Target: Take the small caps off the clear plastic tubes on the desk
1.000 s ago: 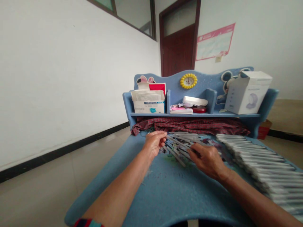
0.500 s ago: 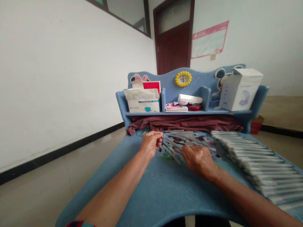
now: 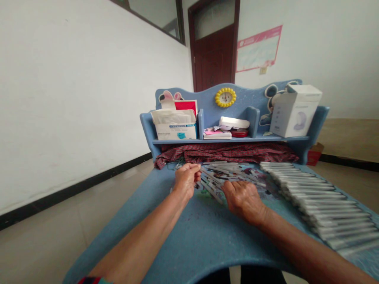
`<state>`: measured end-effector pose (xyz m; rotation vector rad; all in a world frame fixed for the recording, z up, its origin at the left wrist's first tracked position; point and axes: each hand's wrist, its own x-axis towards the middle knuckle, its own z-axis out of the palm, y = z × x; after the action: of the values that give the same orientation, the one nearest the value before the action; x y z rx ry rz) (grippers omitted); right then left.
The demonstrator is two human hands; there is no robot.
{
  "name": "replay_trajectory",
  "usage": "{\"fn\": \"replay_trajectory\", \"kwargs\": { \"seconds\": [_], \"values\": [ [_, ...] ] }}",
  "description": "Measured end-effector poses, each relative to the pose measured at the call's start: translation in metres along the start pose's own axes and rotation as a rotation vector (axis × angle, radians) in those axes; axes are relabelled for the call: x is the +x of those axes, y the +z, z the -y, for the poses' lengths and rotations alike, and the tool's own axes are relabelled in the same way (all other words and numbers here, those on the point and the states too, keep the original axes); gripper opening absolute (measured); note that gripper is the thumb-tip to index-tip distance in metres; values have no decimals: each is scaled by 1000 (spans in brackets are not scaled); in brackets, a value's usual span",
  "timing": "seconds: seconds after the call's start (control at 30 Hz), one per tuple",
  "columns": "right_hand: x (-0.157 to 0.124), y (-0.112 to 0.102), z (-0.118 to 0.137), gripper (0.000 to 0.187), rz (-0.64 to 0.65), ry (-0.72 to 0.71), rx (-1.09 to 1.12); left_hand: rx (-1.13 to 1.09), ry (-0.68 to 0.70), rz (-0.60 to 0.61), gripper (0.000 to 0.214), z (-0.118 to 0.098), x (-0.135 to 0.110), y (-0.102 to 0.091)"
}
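With the left hand (image 3: 186, 182) at nine o'clock and the right hand (image 3: 244, 200) at four around the loose tubes (image 3: 211, 192) crossed on the desk (image 3: 204, 234), fingers curled — how tightly, or on what, I cannot tell — dragging one could scatter its neighbours towards six.

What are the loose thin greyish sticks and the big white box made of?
Loose thin greyish sticks: probably smooth plastic; they look straight and cloudy, with dark parts. Big white box: likely smooth cardboard, seeing its flat printed sides and folded edges.
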<state>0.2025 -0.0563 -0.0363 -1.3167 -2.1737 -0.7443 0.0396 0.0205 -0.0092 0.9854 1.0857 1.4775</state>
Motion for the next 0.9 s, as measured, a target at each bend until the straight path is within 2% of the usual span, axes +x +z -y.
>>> {"fn": "replay_trajectory", "kwargs": {
  "seconds": [0.33, 0.7, 0.9],
  "values": [
    [2, 3, 2, 13, 63, 127, 94, 26, 61, -16, 16, -2, 0, 1],
    [3, -4, 6, 17, 9, 108, 79, 54, 145, -5, 13, -8, -6, 5],
    [6, -3, 7, 17, 41, 124, 102, 70, 115, -8, 14, -2, -4, 4]
  ]
}}
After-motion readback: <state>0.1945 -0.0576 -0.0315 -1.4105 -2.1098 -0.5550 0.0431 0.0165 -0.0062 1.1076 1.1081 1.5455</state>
